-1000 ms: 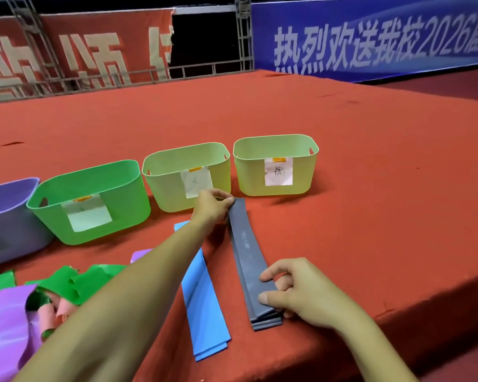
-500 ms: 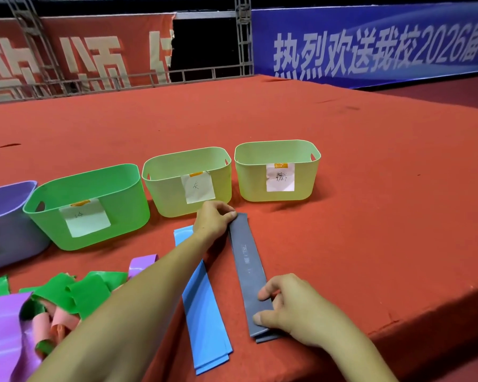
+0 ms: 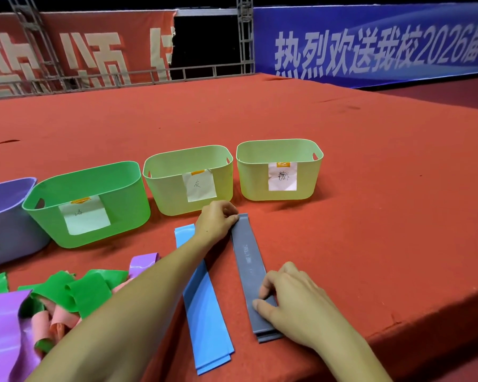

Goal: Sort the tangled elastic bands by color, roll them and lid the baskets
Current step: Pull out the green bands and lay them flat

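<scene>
Left hand [image 3: 217, 219], right hand [image 3: 293, 301], pinching grey band [image 3: 250, 260] ends

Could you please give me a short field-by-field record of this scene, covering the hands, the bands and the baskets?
left hand: pinching the far end of the flat grey elastic band stack
right hand: pressing the stack's near end
flat blue elastic bands: lying left of the grey stack, partly under the left forearm
tangled green, purple and pink bands: unsorted, near left
plastic baskets: purple, green, two yellow-green, in a row, unlidded
surface: red carpeted platform
</scene>
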A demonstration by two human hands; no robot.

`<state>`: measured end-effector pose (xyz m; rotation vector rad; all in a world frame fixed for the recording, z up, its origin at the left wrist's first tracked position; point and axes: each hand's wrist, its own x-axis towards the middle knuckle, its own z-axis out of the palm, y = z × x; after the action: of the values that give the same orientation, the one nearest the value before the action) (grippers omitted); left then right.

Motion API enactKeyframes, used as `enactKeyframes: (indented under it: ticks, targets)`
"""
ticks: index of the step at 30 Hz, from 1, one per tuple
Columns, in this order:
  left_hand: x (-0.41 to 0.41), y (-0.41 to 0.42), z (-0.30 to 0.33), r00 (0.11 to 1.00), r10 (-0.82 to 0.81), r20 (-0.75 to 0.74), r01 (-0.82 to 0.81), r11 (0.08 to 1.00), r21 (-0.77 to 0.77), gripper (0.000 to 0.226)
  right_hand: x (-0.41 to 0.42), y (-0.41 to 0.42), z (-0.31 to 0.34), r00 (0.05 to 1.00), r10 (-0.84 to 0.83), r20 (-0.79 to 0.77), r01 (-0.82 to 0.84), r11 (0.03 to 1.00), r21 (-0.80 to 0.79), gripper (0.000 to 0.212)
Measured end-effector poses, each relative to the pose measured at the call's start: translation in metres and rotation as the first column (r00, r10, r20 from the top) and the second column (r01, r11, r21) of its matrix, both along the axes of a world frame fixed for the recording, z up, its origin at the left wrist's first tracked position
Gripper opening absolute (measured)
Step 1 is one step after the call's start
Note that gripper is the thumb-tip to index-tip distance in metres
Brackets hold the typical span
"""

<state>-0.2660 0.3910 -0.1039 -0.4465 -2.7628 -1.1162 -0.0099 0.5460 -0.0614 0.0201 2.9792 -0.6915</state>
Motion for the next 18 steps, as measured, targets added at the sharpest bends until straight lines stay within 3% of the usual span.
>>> enactKeyframes:
  ticks: [5,10,14,18]
  targets:
    - [0.007,-0.005,0.005,0.998,-0.053,-0.031,0.049,0.99,-0.134,0.022,-0.011,0.004,-0.011,0.998,0.024,-0.055,-0.024,1.0,-0.013,0.044]
    - [0.02,-0.01,0.021,0.988,-0.089,-0.125,0.052,0.961,-0.271,0.037,-0.02,0.006,-0.019,0.995,0.013,-0.097,-0.015,1.0,-0.011,0.035]
    - [0.044,-0.024,0.04,0.977,-0.084,-0.195,0.051,0.985,-0.165,0.027,-0.028,0.003,-0.02,0.978,-0.002,-0.208,-0.001,1.0,-0.012,0.026]
    - [0.082,-0.055,0.06,0.964,-0.136,-0.228,0.139,0.99,-0.001,0.013,-0.034,-0.013,-0.017,0.919,-0.032,-0.392,-0.049,0.979,-0.197,0.023]
